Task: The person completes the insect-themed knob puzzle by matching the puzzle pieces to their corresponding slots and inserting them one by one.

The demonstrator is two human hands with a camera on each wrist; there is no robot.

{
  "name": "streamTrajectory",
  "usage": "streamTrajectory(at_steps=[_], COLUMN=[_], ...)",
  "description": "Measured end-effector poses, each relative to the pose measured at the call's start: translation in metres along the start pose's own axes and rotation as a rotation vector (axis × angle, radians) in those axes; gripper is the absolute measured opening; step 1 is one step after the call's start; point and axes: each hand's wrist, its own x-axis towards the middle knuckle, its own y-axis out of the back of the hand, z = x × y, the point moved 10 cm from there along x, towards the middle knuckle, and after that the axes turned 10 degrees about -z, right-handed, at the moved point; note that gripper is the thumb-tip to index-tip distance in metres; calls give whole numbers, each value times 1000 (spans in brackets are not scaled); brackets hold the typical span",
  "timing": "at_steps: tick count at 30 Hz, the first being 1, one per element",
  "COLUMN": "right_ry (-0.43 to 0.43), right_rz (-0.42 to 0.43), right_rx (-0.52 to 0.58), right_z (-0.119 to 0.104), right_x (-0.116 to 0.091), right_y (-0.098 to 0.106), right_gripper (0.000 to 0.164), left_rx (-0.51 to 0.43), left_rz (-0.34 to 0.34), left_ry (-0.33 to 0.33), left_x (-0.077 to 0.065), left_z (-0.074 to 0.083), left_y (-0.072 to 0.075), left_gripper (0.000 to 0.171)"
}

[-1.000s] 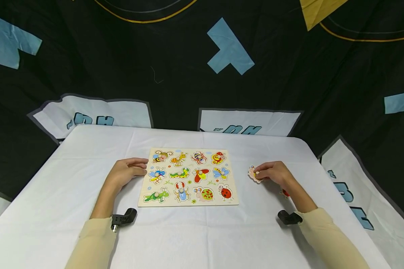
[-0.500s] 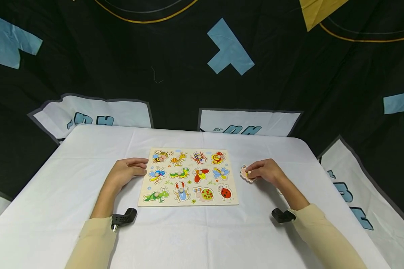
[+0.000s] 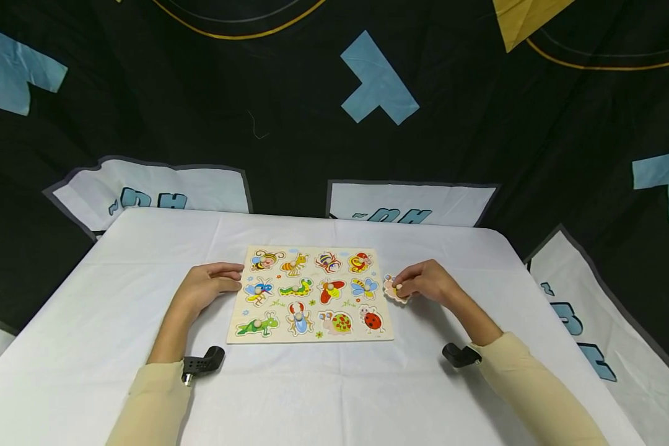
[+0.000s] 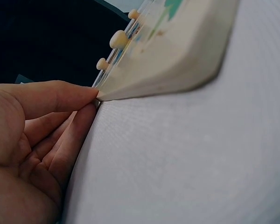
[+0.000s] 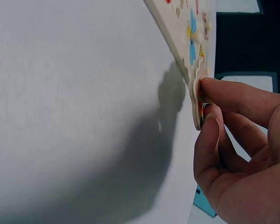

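Observation:
A wooden peg puzzle board (image 3: 312,303) printed with several insects lies flat on the white table. My left hand (image 3: 209,288) touches its left edge; in the left wrist view, the fingertips (image 4: 86,95) meet the board's rim. My right hand (image 3: 429,285) pinches a scalloped, pinkish puzzle piece (image 3: 390,288) by its small knob, close to the board's right edge. In the right wrist view, the piece (image 5: 195,100) is held tilted on edge above the cloth, its face mostly hidden by thumb and finger. The snail (image 3: 336,322) and ladybug (image 3: 372,319) pictures show no knobs.
White cloth (image 3: 290,396) covers the table around the board. A black curtain (image 3: 256,93) with blue and yellow patches hangs behind. Small black cameras sit at both wrists, the left one (image 3: 203,362) and the right one (image 3: 459,355).
My right hand has moved left with the puzzle piece, up to the board's right edge. A red piece glimpsed by the right forearm is now out of sight. My left hand stays put.

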Motion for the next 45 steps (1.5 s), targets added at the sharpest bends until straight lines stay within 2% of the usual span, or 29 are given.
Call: streamTrajectory(at_steps=[7,16,22,35,45], right_ry=[15,82,84,101,140], right_rz=[-41,-116,-157,-248,-299], right_rx=[5,-3,-23,-6,-44], right_z=[-13,-34,-45,-57,-68], right_x=[3,6,7,9,9], right_y=[-16,-41,-57,-88,-109], right_gripper=[17,16,14,15,13], left_rx=[-2,-1,-5,-19,-23], left_rz=[5,-5,-3,3,6], left_ry=[8,0,-4,0,-11], left_x=[1,1,0,1,1], left_z=[-2,-3,-1,-2,-1], left_y=[1,0,0,0,0], left_gripper=[49,50,50,50,51])
